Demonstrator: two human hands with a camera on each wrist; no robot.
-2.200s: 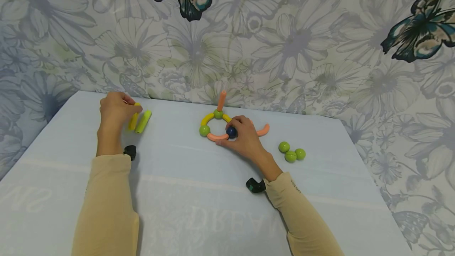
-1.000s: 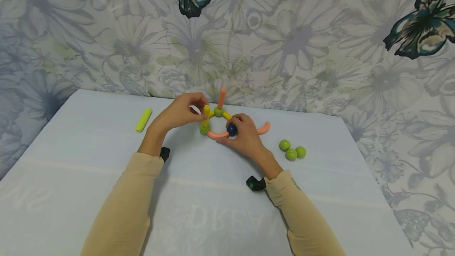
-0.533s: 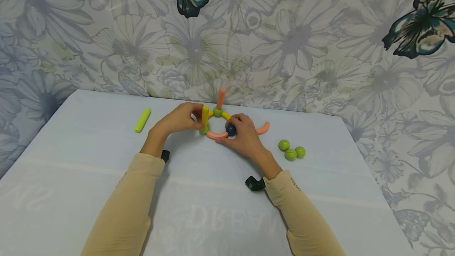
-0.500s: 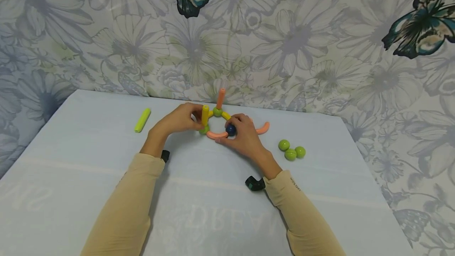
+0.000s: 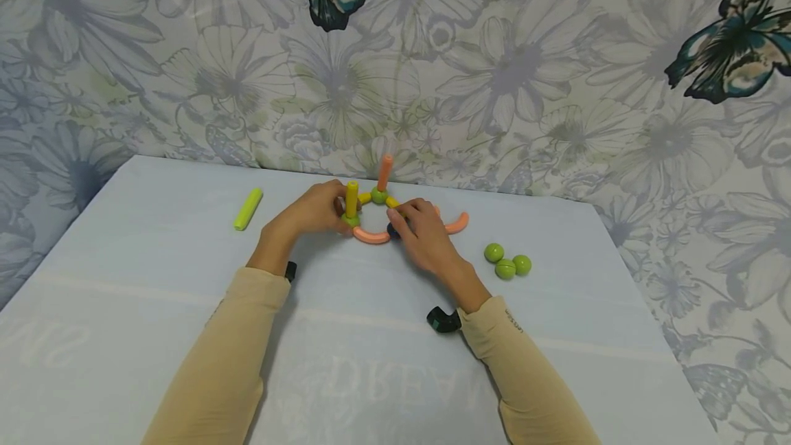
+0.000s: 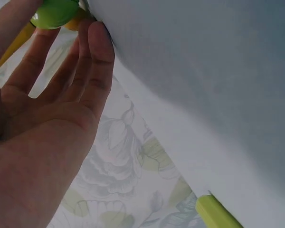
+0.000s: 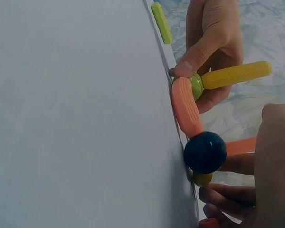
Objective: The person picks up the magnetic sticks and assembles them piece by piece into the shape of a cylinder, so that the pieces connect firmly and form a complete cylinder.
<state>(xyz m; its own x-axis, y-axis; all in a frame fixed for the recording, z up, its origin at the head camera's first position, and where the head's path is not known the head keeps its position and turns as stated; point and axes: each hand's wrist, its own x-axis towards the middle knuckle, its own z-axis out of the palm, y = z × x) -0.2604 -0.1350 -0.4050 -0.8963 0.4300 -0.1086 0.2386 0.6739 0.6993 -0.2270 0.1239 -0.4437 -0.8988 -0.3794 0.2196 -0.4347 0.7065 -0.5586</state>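
Observation:
A ring of toy construction rods and balls lies near the table's back edge. My left hand (image 5: 312, 210) pinches its left green ball (image 7: 195, 85), thumb in front and fingers behind. A straight yellow rod (image 5: 351, 199) stands upright on that ball. A curved orange rod (image 5: 371, 235) joins it to the dark blue ball (image 7: 205, 152). My right hand (image 5: 426, 235) is at the blue ball, its thumb lifted clear and its fingers behind, partly hidden. At the ring's back, another green ball (image 5: 379, 195) bears an upright orange rod (image 5: 385, 173).
One yellow-green rod (image 5: 248, 209) lies on the white table (image 5: 346, 335) to the left. Three loose green balls (image 5: 505, 268) are grouped at right. A curved orange rod (image 5: 458, 223) sticks out beyond the right hand. Floral fabric (image 5: 395, 74) rises behind the table.
My left hand brought a yellow rod from the left onto the left green ball, then slid down to that ball. The ring shifted slightly left; my right thumb lifted from below the blue ball.

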